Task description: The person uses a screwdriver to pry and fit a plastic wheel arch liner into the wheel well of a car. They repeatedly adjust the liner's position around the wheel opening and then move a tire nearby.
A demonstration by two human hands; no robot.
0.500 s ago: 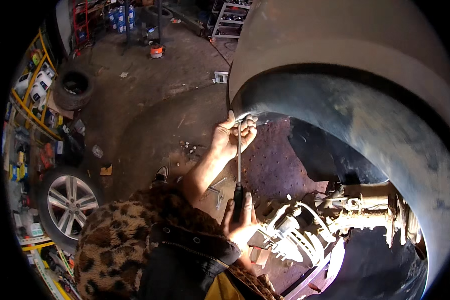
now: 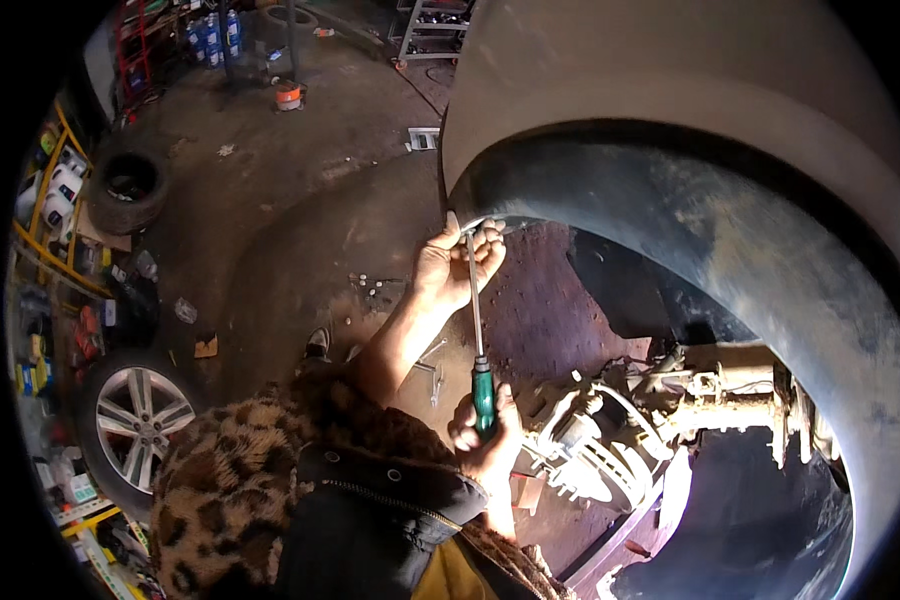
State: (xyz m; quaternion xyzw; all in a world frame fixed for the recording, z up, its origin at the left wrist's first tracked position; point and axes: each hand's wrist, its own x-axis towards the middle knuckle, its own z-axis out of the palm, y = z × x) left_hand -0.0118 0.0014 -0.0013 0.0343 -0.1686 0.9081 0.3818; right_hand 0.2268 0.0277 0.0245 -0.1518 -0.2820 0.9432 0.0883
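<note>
A long screwdriver point(image 2: 475, 310) with a green handle stands between my hands. My right hand point(image 2: 492, 440) is closed round the lower part of its handle. The shaft runs away from me to the front lower corner of a car's wheel arch point(image 2: 600, 165), where its tip is hidden among my fingers. My left hand point(image 2: 455, 268) grips that corner, thumb on the outer side and fingers curled on the inner side, close beside the shaft. Whatever fastener sits under the tip cannot be made out.
Right of my hands lie the bare brake disc point(image 2: 600, 475) and dirty axle parts point(image 2: 740, 395). A wheel point(image 2: 140, 415) and a loose tyre point(image 2: 130, 190) are on the left, by a cluttered yellow-framed shelf point(image 2: 45, 215). Small tools point(image 2: 430, 378) lie on the floor.
My right hand's fingers, stretched along the handle before, are now curled round its lower part, and more of the green handle shows. My left hand keeps its hold on the corner. The view has shifted slightly.
</note>
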